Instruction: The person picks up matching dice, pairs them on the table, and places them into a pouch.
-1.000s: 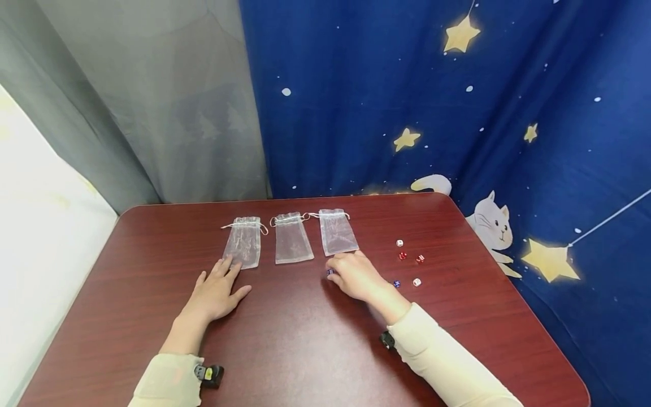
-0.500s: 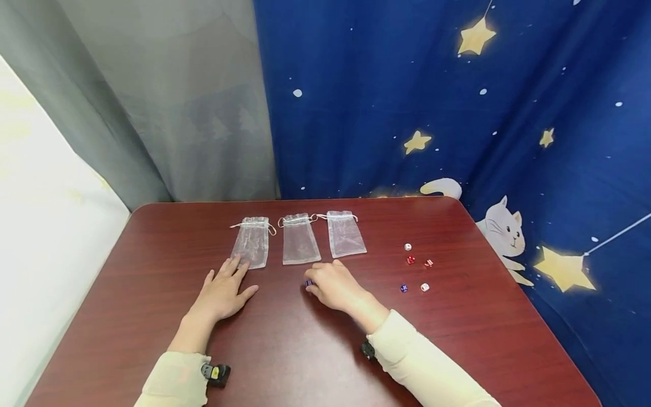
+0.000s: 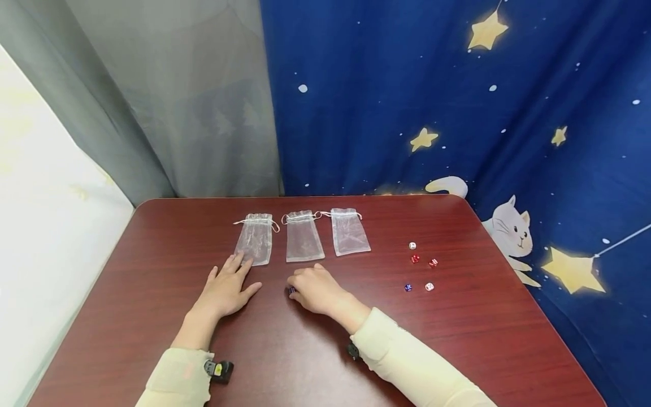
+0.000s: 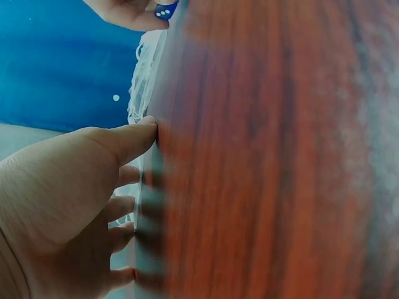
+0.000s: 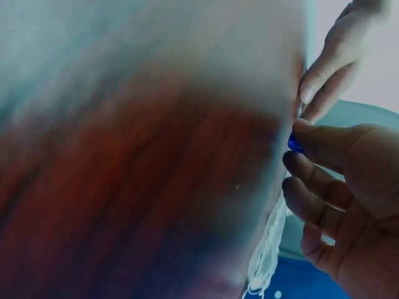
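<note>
Close to us, on the near part of the brown table (image 3: 285, 356), we see two pale sleeves, the left sleeve (image 3: 175, 376) and the right sleeve (image 3: 417, 362). A little farther, the left hand (image 3: 224, 291) lies with its fingers spread apart, and its fingertips rest on the near edge of the left bag (image 3: 256, 240). Beside it, the right hand (image 3: 317, 291) pinches the held blue die (image 4: 165, 11) between thumb and fingertip; we cannot tell whether this die touches the table.

We judge the die to be light, hard and not fragile, but its smooth faces can be slippery. We advise to take it by two opposite flat faces, with a small force, because from a corner it may jump away.

To the right, well apart from the hands, lie the second blue die (image 3: 408, 288) and the near white die (image 3: 429, 286); behind them are two red dice (image 3: 415, 259) and the far white die (image 3: 412, 245).

Farther than the hands, the middle bag (image 3: 304, 240) and the right bag (image 3: 351, 234) lie flat, strings at the far end. We expect such thin cloth to be soft, very light and easy to wrinkle, so the gathered top seems the better place to hold. Behind everything hangs the blue curtain (image 3: 366, 113).
</note>
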Demonstrator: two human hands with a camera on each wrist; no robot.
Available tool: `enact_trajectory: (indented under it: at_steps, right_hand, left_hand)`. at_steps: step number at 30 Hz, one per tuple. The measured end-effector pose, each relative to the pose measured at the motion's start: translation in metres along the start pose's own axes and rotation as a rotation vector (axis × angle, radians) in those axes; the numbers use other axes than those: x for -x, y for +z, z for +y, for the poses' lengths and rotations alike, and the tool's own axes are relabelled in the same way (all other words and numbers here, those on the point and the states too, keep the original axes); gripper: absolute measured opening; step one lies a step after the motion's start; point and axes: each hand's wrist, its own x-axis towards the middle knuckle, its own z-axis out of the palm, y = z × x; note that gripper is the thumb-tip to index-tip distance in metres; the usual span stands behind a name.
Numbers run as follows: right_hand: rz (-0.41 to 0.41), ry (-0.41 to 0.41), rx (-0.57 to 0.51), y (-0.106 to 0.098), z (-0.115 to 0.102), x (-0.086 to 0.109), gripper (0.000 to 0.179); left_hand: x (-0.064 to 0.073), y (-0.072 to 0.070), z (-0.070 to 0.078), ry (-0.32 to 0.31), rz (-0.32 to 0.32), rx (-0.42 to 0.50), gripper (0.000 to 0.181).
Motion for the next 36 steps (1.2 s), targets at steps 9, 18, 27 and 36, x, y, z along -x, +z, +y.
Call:
enact_trajectory:
  at_steps: [9, 18, 27, 36]
  right_hand:
    - [-0.013, 0.002, 0.015, 0.0, -0.004, 0.0, 0.016]
    - [0.01, 0.001, -0.043, 0.002, 0.001, 0.004, 0.021]
    - [0.073, 0.058, -0.082, -0.006, 0.033, 0.028, 0.035]
    - [0.113, 0.11, -0.083, -0.012, 0.067, 0.058, 0.023]
  left_hand:
    - [-0.002, 0.0, 0.004, 0.013, 0.007, -0.004, 0.067]
    - [-0.002, 0.001, 0.004, 0.005, 0.0, 0.003, 0.068]
    - [0.0, 0.0, 0.003, -0.002, -0.008, 0.01, 0.069]
    - [0.0, 0.001, 0.001, 0.004, -0.004, -0.001, 0.068]
